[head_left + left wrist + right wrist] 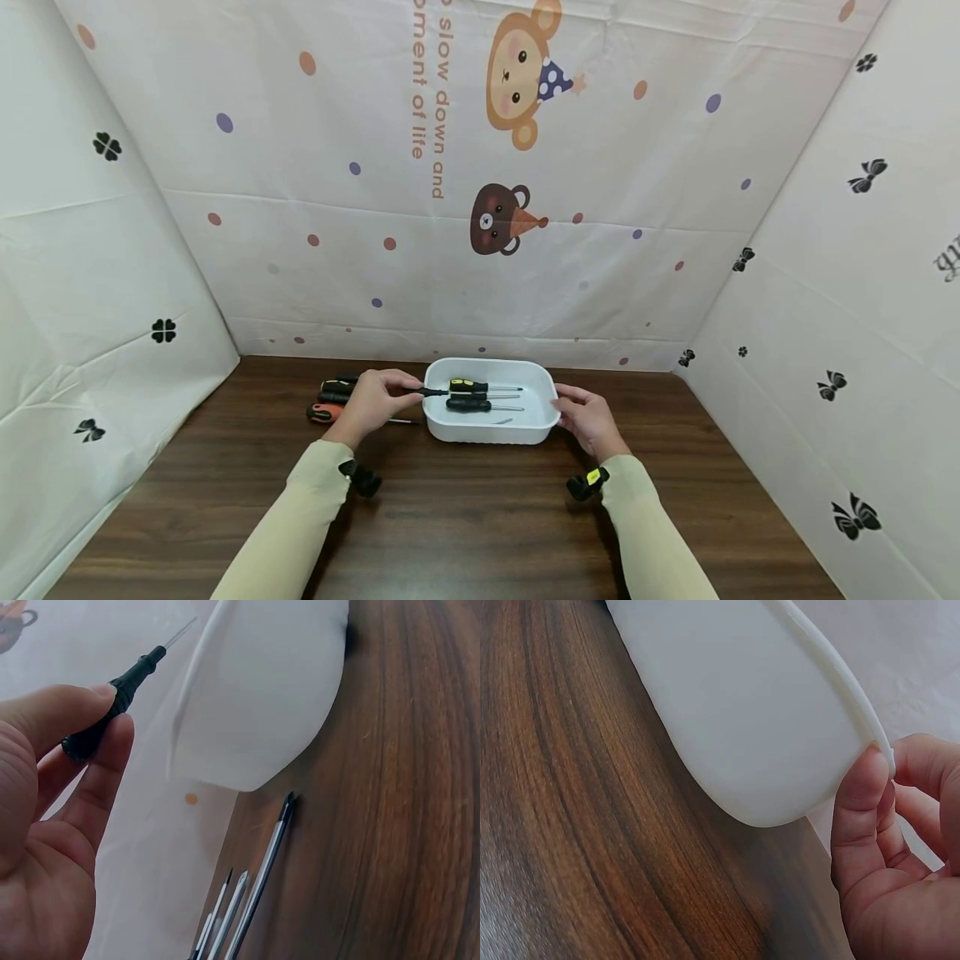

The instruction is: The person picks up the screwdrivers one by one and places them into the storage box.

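Observation:
My left hand [375,402] pinches a dark-handled screwdriver [120,697] between thumb and fingers. Its thin metal shaft points right, over the left rim of a white plastic tray [487,435]. On the opposite side, my right hand [590,418] grips the tray's right rim [840,671] between thumb and fingers. Inside the tray lie a screwdriver with a yellow-and-black handle [468,386] and black-handled screwdrivers [467,406], shafts toward the right. A short thin metal piece [503,421] shows near the tray's front wall.
Left of the tray, an orange-and-black screwdriver [322,412] and several dark-handled ones lie on the brown wooden table [465,525], partly behind my left hand. Their metal shafts [259,877] point toward the tray. A printed white cloth [300,275] hangs behind and at both sides.

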A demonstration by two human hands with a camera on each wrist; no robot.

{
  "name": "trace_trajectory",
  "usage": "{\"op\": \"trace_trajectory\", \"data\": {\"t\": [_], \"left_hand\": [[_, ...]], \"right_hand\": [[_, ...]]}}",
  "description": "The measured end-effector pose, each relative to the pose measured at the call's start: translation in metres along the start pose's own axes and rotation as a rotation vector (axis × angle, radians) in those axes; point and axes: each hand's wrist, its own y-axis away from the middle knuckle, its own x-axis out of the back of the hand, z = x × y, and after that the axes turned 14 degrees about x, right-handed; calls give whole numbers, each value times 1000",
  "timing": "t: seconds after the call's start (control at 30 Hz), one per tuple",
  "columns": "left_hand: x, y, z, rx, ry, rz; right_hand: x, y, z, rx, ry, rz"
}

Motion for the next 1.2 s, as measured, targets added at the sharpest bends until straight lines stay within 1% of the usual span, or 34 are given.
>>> {"op": "trace_trajectory", "data": {"t": [0.1,0.3,0.43,0.5,0.67,0.77,0.8,0.93,1.0,1.2], "left_hand": [[-5,-3,0,-17,-30,-8],[-13,-7,5,-3,-106,-19],[-16,-10,9,-10,-119,-31],[-18,-12,10,-13,-107,-55],[-24,-17,17,-67,-126,-113],[-29,-21,21,-116,-194,-145],[-31,-22,23,-119,-215,-157],[-38,-25,30,-116,-306,-194],[-42,-25,34,-96,-325,-215],[-54,-26,45,-75,-384,-274]], "right_hand": [[0,0,1,7,8,-6],[0,1,-1,11,11,-21],[1,2,-4,5,20,-30],[1,3,-5,5,21,-33],[1,3,-5,0,17,-32],[1,2,-5,-1,20,-28],[1,2,-5,-1,21,-28],[1,2,-4,-1,23,-26],[1,2,-4,1,23,-26],[1,2,-3,13,26,-29]]}}
